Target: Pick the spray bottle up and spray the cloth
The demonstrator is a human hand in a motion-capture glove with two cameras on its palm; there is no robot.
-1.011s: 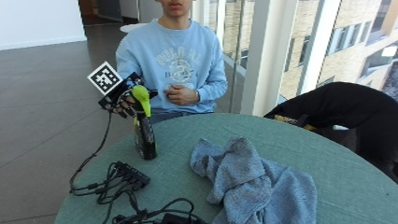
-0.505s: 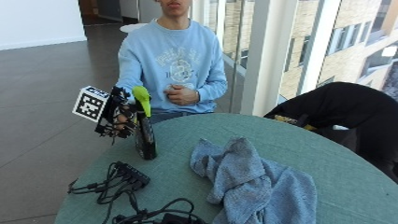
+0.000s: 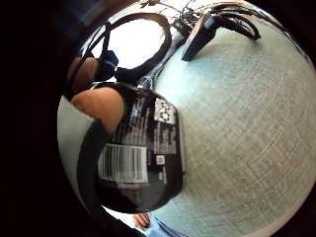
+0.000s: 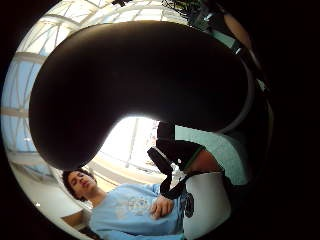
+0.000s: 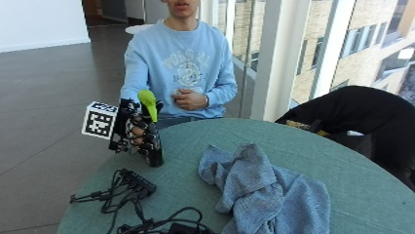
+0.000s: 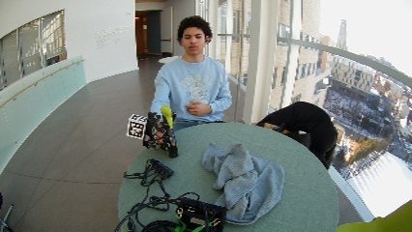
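Now, in the outside view, the gloved right hand (image 5: pixel 137 131) has its fingers curled round the dark body of the spray bottle (image 5: pixel 150 127), which stands near the table edge closest to the person, its green trigger head above the hand. Compared with half a second ago, the hand has come lower and closer against the bottle, so the grasp seems made, while the bottle's base looks to be on the table (image 5: pixel 363 180) yet; lifting is the next step, I judge. The grey cloth (image 5: pixel 262 190) lies crumpled beside the bottle, toward the table's middle, apart from it. The bare hand (image 5: pixel 188 100) is held loosely closed at the person's chest.

From the wide outside view, the round green table stands in a bright hall with tall windows; cables (image 6: pixel 154 193) lie on it on the near side of the bottle.

At the little finger side, the bottle's label with a barcode fills the view close to the palm, with the green table cover behind it.

At the thumb side, the dark curved trigger head crosses the view, windows behind.
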